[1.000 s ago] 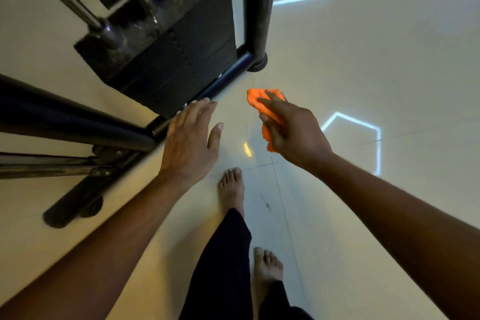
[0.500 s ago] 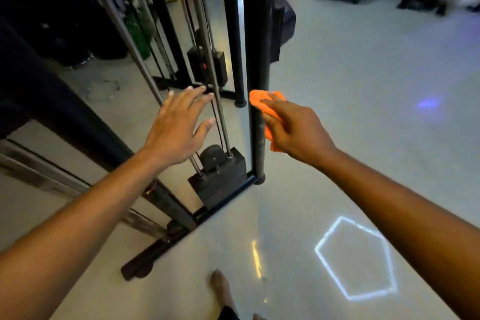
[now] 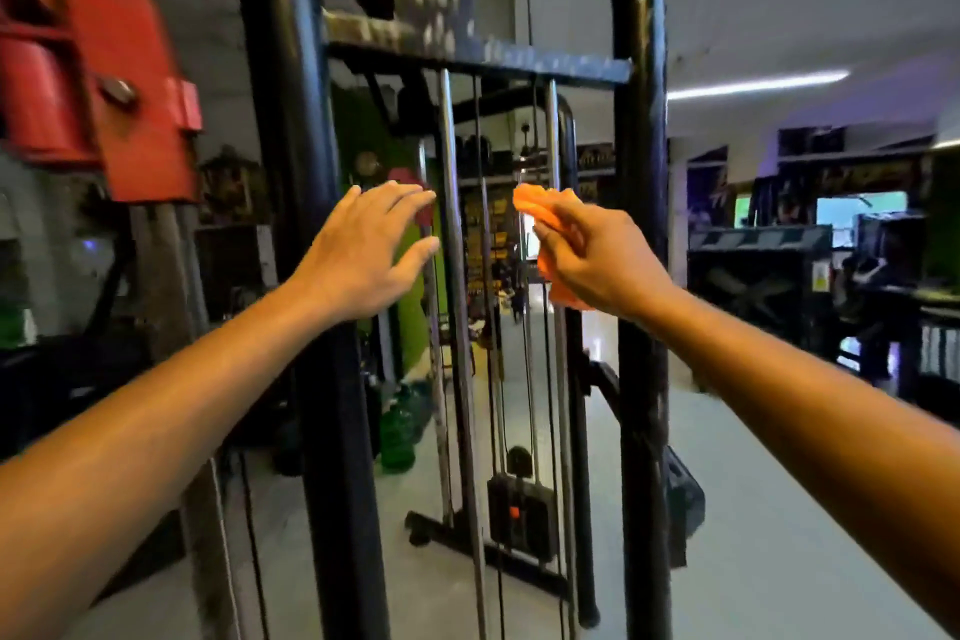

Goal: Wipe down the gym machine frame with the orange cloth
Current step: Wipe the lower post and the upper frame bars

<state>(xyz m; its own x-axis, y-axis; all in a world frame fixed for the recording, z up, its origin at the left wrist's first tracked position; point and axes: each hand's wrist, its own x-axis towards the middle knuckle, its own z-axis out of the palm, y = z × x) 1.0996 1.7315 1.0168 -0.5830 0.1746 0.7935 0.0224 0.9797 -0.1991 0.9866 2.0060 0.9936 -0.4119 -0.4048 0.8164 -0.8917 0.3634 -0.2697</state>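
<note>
The black gym machine frame [image 3: 641, 120] stands right in front of me, with two tall uprights, a cross bar near the top and steel guide rods [image 3: 452, 276] between them. My right hand [image 3: 597, 260] grips the bunched orange cloth [image 3: 540, 211] at chest height, just left of the right upright; whether the cloth touches the frame I cannot tell. My left hand [image 3: 363, 250] is raised with straight fingers, its fingertips near the left guide rod, holding nothing.
A red padded machine part [image 3: 119, 88] juts out at the upper left. A black weight stack [image 3: 522, 517] sits low between the rods on the base bar. Other gym machines [image 3: 810, 276] line the right side across a pale floor [image 3: 779, 561].
The view has swung up from the floor to the machine's upper frame. Both hands have stayed raised in front of me, the right one still holding the cloth beside the right upright.
</note>
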